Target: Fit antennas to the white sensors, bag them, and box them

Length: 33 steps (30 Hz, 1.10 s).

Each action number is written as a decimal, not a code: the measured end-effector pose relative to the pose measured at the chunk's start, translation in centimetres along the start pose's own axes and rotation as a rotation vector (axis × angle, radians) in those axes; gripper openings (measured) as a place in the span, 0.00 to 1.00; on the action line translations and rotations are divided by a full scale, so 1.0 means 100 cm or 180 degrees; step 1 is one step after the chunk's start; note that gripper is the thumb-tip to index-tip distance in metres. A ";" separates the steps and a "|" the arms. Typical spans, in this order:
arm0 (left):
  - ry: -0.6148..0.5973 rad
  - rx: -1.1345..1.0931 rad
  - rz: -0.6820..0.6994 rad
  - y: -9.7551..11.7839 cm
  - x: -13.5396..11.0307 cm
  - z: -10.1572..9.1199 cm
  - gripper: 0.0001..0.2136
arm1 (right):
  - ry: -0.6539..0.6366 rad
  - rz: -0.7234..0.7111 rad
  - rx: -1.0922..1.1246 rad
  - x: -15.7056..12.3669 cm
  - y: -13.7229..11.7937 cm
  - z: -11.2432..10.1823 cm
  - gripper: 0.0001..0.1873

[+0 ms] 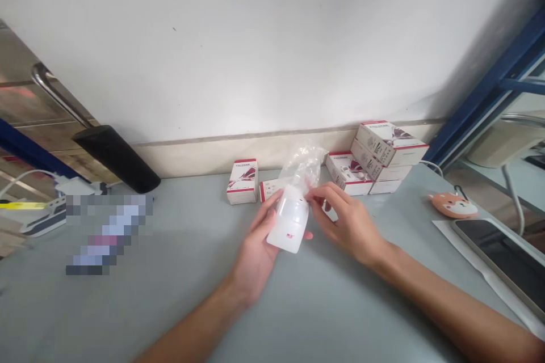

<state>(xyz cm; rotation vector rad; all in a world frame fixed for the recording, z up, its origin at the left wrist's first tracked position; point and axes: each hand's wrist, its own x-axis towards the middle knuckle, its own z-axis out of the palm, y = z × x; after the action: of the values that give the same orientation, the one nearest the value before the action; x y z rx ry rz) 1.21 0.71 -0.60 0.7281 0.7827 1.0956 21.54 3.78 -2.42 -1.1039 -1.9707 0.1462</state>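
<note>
While I watch from far, left hand (255, 252): holds white plastic device (289, 224) above tabletop (128, 306).
Right hand (347, 221): narrow, pinches clear plastic bag (302, 167) at device top.
Behind: small white boxes (242, 181).

Head-worn view: the camera sits on your head and faces forward and down across the grey tabletop (179, 317) toward the white wall (255, 51), looking from close above your left hand (255, 252) and your right hand (349, 226), both near frame centre.
</note>
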 end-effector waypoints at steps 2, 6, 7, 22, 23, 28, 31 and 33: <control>-0.0022 -0.0207 -0.0177 0.000 0.000 -0.002 0.22 | -0.0049 -0.0026 -0.0285 0.000 0.000 -0.002 0.07; -0.0024 -0.0381 -0.0416 -0.001 0.003 -0.005 0.25 | 0.0055 -0.0167 -0.0986 0.004 0.003 -0.006 0.11; 0.0025 -0.0377 -0.0418 -0.002 0.004 -0.006 0.25 | 0.0131 -0.0188 -0.1046 0.005 0.004 -0.007 0.11; 0.0254 0.0082 -0.0216 0.002 0.007 -0.009 0.23 | -0.0049 -0.0008 -0.0034 -0.004 -0.012 0.001 0.10; 0.0206 0.0006 -0.0192 0.002 0.006 -0.007 0.22 | -0.0083 -0.0092 0.0010 -0.004 -0.013 0.000 0.11; -0.0023 -0.0163 -0.0200 0.004 0.005 -0.005 0.22 | -0.0244 -0.0365 0.0345 -0.004 -0.025 -0.007 0.12; 0.0126 -0.0134 -0.0141 0.004 0.006 -0.008 0.19 | -0.0190 0.0068 0.0999 -0.004 -0.035 -0.007 0.05; 0.0160 -0.0144 -0.0100 0.004 0.006 -0.009 0.18 | 0.0036 0.0828 0.1582 -0.003 -0.038 -0.004 0.07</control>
<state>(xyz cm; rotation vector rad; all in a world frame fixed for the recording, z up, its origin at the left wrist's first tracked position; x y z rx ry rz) 0.38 1.56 -0.85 0.6503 0.8070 1.1033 19.45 1.14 -0.62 -1.0132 -1.6440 0.7249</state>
